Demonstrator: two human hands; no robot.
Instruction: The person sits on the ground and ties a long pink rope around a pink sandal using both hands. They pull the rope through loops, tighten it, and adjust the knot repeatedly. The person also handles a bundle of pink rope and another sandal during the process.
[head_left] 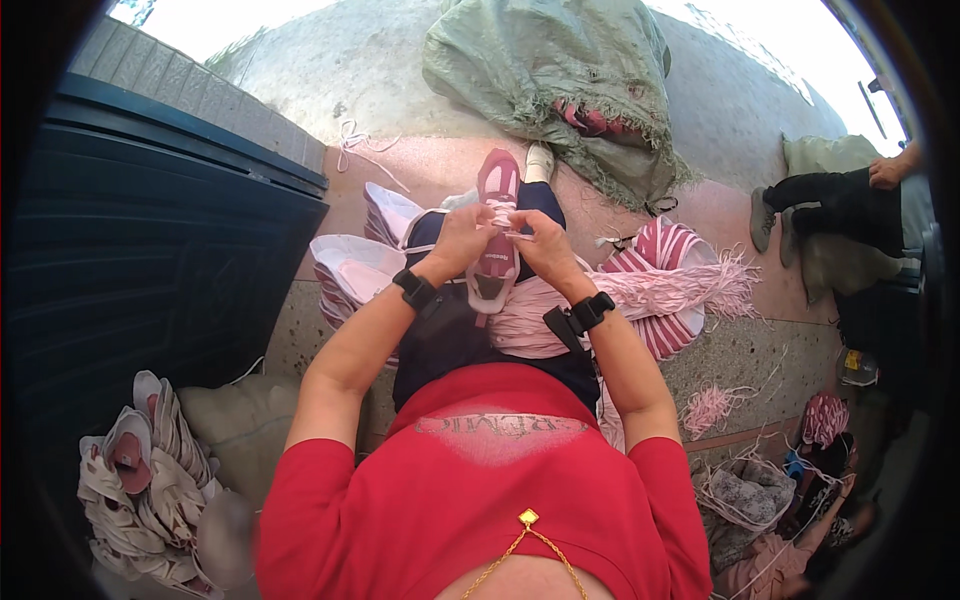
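A pink and white shoe upper rests on my lap, toe pointing away from me. My left hand grips its left side and pinches a thin pale lace near the eyelets. On the right side, my right hand holds the same lace and the upper. Both wrists carry black bands. A bundle of pink laces lies across my right thigh.
Stacks of pink-white uppers lie at my left, more uppers at lower left. A dark blue bin stands left. A green sack lies ahead. Another person sits at right. Loose laces litter the floor.
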